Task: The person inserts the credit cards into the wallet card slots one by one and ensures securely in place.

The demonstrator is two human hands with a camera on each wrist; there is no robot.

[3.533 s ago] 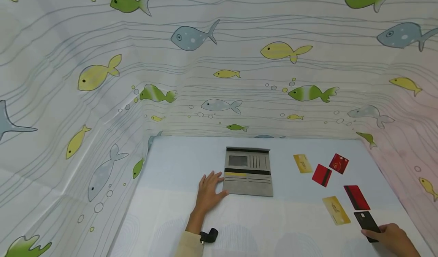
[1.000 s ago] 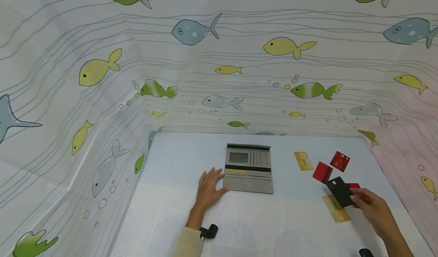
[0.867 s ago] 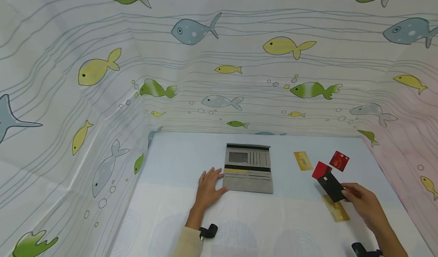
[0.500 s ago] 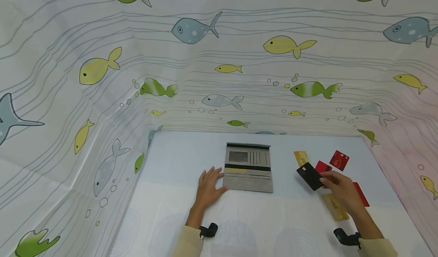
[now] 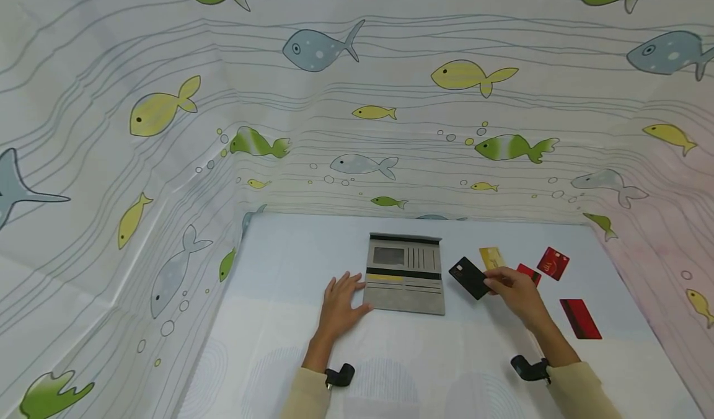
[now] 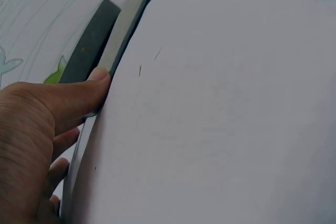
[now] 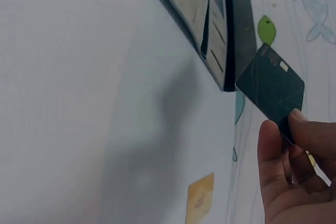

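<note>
A grey wallet (image 5: 404,301) lies unfolded on the table, its card slots and clear window facing up. My left hand (image 5: 341,310) rests at its left side with fingers spread, thumb by the near corner. In the left wrist view the thumb (image 6: 97,85) touches the wallet's edge. My right hand (image 5: 519,292) pinches a black bank card (image 5: 467,277) by one corner between thumb and fingers. That card, with its chip showing, is held up just right of the wallet. The right wrist view shows the black card (image 7: 275,85) tilted in front of the wallet (image 7: 189,3).
Beyond the right hand lie a gold card (image 5: 491,256), a red striped card (image 5: 530,273) partly behind the hand, and a red chip card (image 5: 553,263). Another red striped card (image 5: 581,319) lies farther right. The right forearm covers the second gold card. Fish-patterned sheeting (image 5: 312,127) surrounds the white table (image 5: 301,251).
My right hand has picked the black card up from the far right and carried it left, over the other cards, to beside the wallet. The left hand stays at the wallet.
</note>
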